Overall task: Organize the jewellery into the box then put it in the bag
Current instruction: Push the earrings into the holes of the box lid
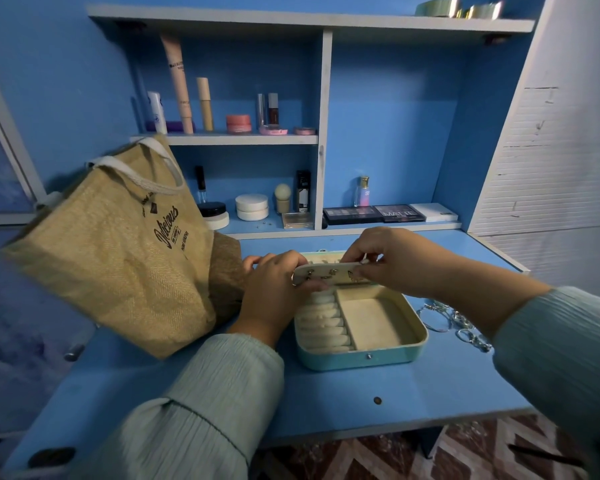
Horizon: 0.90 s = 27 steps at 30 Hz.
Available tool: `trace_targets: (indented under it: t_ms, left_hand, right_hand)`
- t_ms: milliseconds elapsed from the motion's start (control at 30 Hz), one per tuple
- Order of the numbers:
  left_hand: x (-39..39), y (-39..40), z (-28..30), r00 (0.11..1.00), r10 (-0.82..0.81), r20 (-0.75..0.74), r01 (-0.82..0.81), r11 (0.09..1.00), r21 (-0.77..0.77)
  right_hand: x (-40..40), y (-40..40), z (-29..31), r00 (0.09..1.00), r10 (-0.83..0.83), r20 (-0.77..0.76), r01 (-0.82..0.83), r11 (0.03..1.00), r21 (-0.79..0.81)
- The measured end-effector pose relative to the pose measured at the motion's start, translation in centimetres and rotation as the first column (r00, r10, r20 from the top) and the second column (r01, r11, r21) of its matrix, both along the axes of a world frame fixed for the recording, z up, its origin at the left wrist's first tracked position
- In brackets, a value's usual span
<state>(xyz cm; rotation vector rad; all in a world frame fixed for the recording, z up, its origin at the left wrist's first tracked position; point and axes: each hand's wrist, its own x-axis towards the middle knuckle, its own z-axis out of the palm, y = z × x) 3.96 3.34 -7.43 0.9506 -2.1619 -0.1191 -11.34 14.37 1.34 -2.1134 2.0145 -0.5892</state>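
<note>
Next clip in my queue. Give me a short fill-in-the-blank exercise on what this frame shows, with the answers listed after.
1. Both hands, left hand and right hand, hold a cream earring panel above the open ____ jewellery box.
2. The tan woven jute bag stands to the ____ of the box.
3. Silver rings and chains lie on the ____ desk, right of the box.
4. The box's square cream compartment is ____.

Missing words: turquoise; left; blue; empty
</note>
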Motion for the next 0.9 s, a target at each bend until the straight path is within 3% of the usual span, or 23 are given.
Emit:
trace_targets:
  t_ms: [900]
  left_hand:
    - [-0.05, -0.04, -0.45, 1.000, -0.017, -0.024, 0.017, 1.000, 0.000]
  right_hand:
    - [-0.10, 0.48, -0.48, 1.000, 0.012, 0.017, -0.012, 1.000, -0.013]
